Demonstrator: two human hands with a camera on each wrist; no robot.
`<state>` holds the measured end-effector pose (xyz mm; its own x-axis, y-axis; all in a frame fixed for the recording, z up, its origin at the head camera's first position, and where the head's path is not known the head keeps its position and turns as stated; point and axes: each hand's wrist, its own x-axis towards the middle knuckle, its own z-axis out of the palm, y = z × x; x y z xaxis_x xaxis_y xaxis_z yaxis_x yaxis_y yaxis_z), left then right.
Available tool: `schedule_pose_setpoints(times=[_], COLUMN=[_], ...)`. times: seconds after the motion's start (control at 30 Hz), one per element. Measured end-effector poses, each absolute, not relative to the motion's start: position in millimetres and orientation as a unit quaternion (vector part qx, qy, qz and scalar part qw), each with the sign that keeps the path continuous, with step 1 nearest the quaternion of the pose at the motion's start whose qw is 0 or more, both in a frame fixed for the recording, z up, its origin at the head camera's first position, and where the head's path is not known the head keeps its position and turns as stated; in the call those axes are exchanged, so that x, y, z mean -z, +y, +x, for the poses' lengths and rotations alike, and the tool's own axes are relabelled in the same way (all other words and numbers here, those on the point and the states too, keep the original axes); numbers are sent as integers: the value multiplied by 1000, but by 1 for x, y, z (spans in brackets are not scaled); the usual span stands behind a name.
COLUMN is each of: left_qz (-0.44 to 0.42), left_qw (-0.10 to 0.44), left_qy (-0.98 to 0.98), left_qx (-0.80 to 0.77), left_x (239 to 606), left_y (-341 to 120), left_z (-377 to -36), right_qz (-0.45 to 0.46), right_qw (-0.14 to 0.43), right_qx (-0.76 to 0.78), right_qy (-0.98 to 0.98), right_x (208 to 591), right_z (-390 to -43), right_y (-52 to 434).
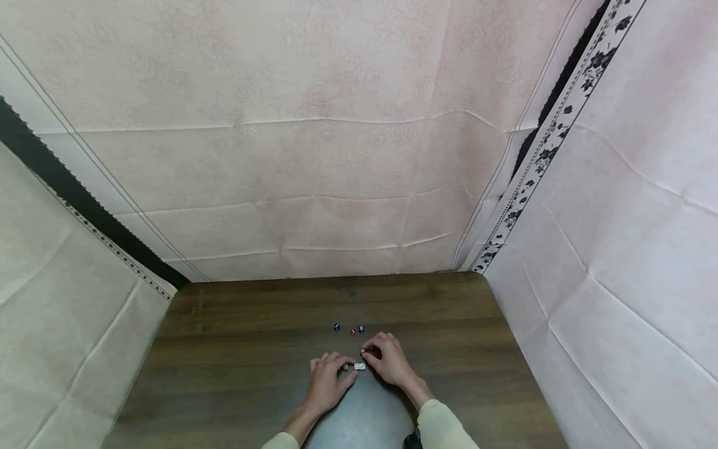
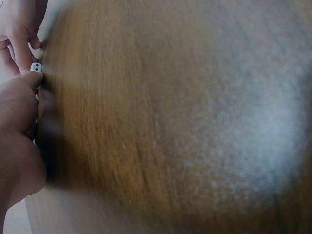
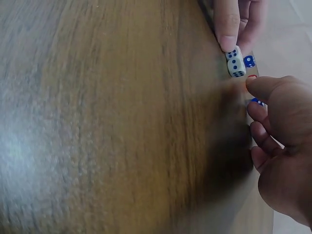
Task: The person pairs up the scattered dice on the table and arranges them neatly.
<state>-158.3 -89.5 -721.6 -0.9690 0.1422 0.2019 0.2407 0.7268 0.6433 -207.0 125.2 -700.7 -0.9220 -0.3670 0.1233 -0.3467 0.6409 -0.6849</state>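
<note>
Left hand (image 1: 329, 380): pinches one of two touching white dice (image 1: 359, 366), lower centre of the head view.
Right hand (image 1: 391, 362): pinches a small die (image 1: 363, 351), probably red, just above.
Bench (image 1: 235, 355): blue dice (image 1: 336, 327), red die (image 1: 353, 332) between.

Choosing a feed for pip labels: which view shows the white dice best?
Right wrist. Both white dice appear large there, side by side, with dark pips clear on their faces. The head view shows both too, but tiny. The left wrist view shows one face with two pips near its left edge; a second die can't be made out.
</note>
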Motion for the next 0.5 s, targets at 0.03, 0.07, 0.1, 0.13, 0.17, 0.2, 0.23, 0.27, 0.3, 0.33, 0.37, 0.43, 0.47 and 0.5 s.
schedule_pose_setpoints(times=[0.03, 0.07, 0.1, 0.13, 0.17, 0.2, 0.23, 0.27, 0.3, 0.33, 0.37, 0.43, 0.47, 0.5], left_qz=[-103, -103, -103, -102, -98, -97, -97, -96, -97, -97, -97, -98, -98, -98], left_qw=[70, 70, 70, 69, 66, 65, 65, 65, 66, 66, 67, 68, 69, 69], left_qy=[-927, -927, -927, -927, -927, -927, -928, -928, -927, -927, -927, -927, -927, -927], left_qx=[355, 355, 355, 355, 357, 356, 355, 355, 355, 355, 355, 355, 356, 356], left_x=[722, 722, 722, 722, 722, 722, 723, 723, 723, 724, 724, 726, 726, 727], left_y=[-89, -89, -89, -89, -89, -89, -89, -89, -89, -89, -89, -89, -89, -89], left_z=[-158, -158, -158, -158, -159, -159, -159, -160, -160, -161, -161, -161, -161, -161], right_qz=[-195, -195, -195, -196, -197, -197, -197, -197, -197, -196, -195, -195, -197, -197], right_qw=[15, 14, 13, 12, 12, 11, 10, 9, 9, 8, 7, 4, 0, -2], right_qx=[375, 373, 372, 369, 367, 365, 364, 363, 362, 361, 361, 363, 362, 363], right_qy=[906, 907, 907, 908, 909, 910, 910, 911, 911, 912, 912, 911, 911, 911], right_x=[701, 701, 701, 702, 702, 703, 703, 703, 704, 704, 704, 704, 704, 705], right_z=[-207, -207, -207, -207, -208, -208, -208, -208, -209, -209, -209, -208, -208, -207], right_y=[125, 125, 125, 124, 124, 124, 123, 123, 123, 122, 122, 122, 122, 122])
